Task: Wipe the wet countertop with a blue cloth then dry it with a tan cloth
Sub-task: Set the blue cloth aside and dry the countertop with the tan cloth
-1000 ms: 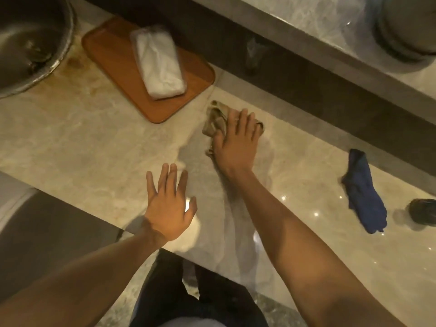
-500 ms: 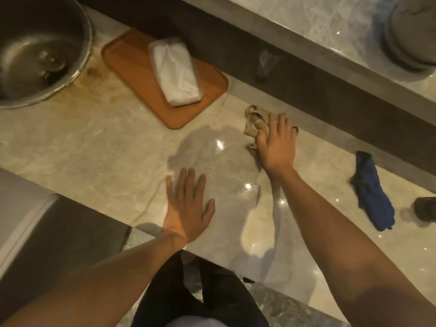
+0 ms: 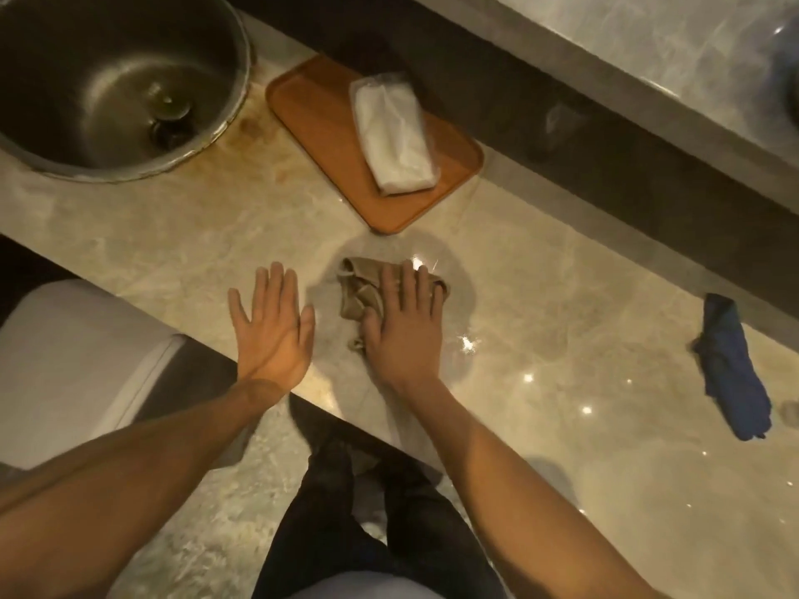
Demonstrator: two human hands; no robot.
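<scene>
Two cloths in view; drying step judged under way w/ tan cloth [image 3: 361, 291].

Tan cloth is pressed flat to countertop [image 3: 562, 339] under open right hand [image 3: 404, 335], not clenched; left hand [image 3: 272, 326] is spread, holding nothing. Blue cloth [image 3: 730, 369] lies discarded, well apart at right. Next: glistening patches nearby to be covered. Tray [image 3: 315, 114] w/ white packet [image 3: 395, 140] & sink [image 3: 233, 110] bound the wiping area.
</scene>
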